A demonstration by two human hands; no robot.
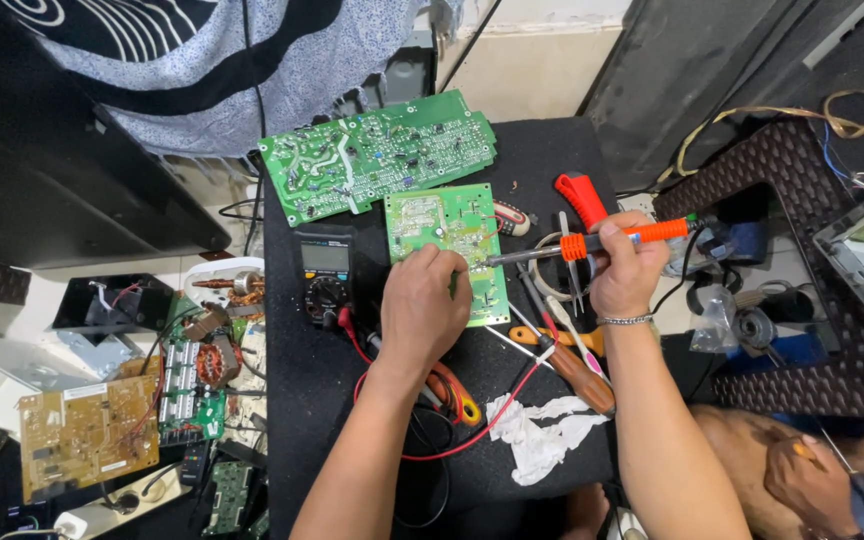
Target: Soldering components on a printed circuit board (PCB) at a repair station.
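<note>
The left hand point(422, 305) lies flat on the small green board point(449, 245) in the middle of the black surface point(542, 160), fingers curled down onto its lower left part and pressing it in place. The right hand point(624, 268) is closed around the orange grip of a soldering iron point(592, 243), held level, with its metal tip touching the board just beside the left fingertips.

A larger green board point(382, 152) lies tilted behind the small one, near the far edge. A black multimeter point(326, 272) sits just left of the small board, and its red lead point(472, 430) loops across the surface under the left forearm. Between the two forearms lie a screwdriver point(577, 372) with a wooden handle and a crumpled white tissue point(537, 432). A red-handled tool point(580, 197) lies behind the iron.

Off the surface to the left, a tan board point(87, 435) lies among loose parts.
</note>
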